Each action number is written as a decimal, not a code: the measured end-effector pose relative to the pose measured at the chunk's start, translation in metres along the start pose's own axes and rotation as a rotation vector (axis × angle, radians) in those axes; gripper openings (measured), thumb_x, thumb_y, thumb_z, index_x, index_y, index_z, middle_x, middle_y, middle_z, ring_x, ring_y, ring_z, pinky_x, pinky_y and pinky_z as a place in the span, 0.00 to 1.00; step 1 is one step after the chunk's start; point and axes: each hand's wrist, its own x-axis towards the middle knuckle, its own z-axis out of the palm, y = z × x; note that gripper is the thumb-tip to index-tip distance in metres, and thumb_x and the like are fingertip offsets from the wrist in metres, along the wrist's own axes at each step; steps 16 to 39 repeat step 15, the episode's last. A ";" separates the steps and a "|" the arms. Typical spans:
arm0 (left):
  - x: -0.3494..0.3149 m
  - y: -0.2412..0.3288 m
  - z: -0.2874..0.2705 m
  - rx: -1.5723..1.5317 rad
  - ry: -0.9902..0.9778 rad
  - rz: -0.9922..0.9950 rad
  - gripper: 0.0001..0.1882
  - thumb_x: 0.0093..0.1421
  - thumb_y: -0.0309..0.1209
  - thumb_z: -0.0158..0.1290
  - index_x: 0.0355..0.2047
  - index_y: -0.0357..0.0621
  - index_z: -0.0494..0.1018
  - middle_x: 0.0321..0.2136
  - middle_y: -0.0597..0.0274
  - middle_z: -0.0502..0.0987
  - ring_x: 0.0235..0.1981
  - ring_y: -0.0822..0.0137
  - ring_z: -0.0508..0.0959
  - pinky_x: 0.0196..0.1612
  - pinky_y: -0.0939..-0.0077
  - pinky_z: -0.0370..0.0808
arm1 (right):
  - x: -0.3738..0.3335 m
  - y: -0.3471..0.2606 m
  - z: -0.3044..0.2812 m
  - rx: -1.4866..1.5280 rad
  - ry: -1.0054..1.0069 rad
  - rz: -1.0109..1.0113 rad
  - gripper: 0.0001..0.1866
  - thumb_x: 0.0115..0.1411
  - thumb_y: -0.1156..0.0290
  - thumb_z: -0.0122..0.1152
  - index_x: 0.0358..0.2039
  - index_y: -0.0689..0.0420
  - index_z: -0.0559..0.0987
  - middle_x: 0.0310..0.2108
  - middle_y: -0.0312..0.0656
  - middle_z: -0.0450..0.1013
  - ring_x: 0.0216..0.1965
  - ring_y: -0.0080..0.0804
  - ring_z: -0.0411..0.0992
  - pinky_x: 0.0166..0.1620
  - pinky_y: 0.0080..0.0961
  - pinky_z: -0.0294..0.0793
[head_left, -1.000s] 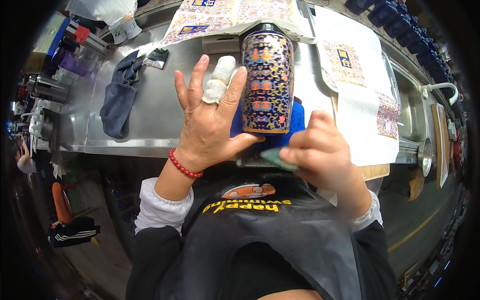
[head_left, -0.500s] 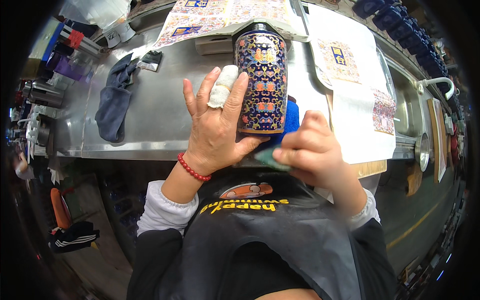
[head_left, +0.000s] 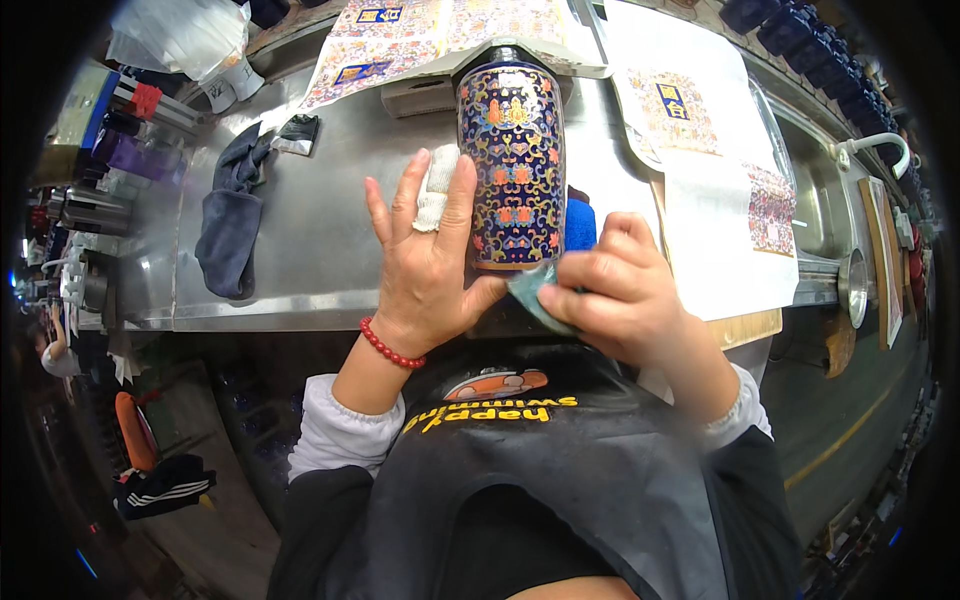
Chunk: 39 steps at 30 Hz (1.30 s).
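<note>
A tall dark-blue cylinder vase with orange and gold patterning stands upright on the steel worktable. My left hand rests flat against its left side, fingers spread, with a white bandage on one finger. My right hand presses a small teal cloth against the vase's lower right edge. A blue object shows behind the vase on the right.
A dark blue rag lies on the table's left. Patterned decal sheets and white paper sheets lie behind and right. Bottles and containers crowd the far left. A sink sits at right.
The vase has shifted slightly relative to my hands; my left hand slid lower along its side while my right hand keeps the cloth at its base.
</note>
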 end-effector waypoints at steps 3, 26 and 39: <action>-0.006 -0.007 0.006 -0.086 -0.050 -0.027 0.58 0.60 0.67 0.54 0.72 0.28 0.52 0.62 0.45 0.72 0.72 0.38 0.55 0.71 0.30 0.33 | -0.005 0.001 -0.011 0.238 -0.020 0.086 0.14 0.46 0.75 0.72 0.36 0.55 0.83 0.32 0.37 0.76 0.31 0.34 0.73 0.39 0.33 0.70; -0.002 0.006 0.008 0.018 -0.002 -0.005 0.59 0.50 0.49 0.70 0.75 0.46 0.51 0.71 0.49 0.59 0.74 0.43 0.49 0.70 0.26 0.35 | 0.009 -0.001 -0.003 -0.058 0.111 0.046 0.10 0.52 0.75 0.70 0.37 0.53 0.84 0.35 0.39 0.76 0.31 0.37 0.72 0.42 0.39 0.70; -0.002 0.006 0.008 0.018 -0.002 -0.005 0.59 0.50 0.49 0.70 0.75 0.46 0.51 0.71 0.49 0.59 0.74 0.43 0.49 0.70 0.26 0.35 | 0.009 -0.001 -0.003 -0.058 0.111 0.046 0.10 0.52 0.75 0.70 0.37 0.53 0.84 0.35 0.39 0.76 0.31 0.37 0.72 0.42 0.39 0.70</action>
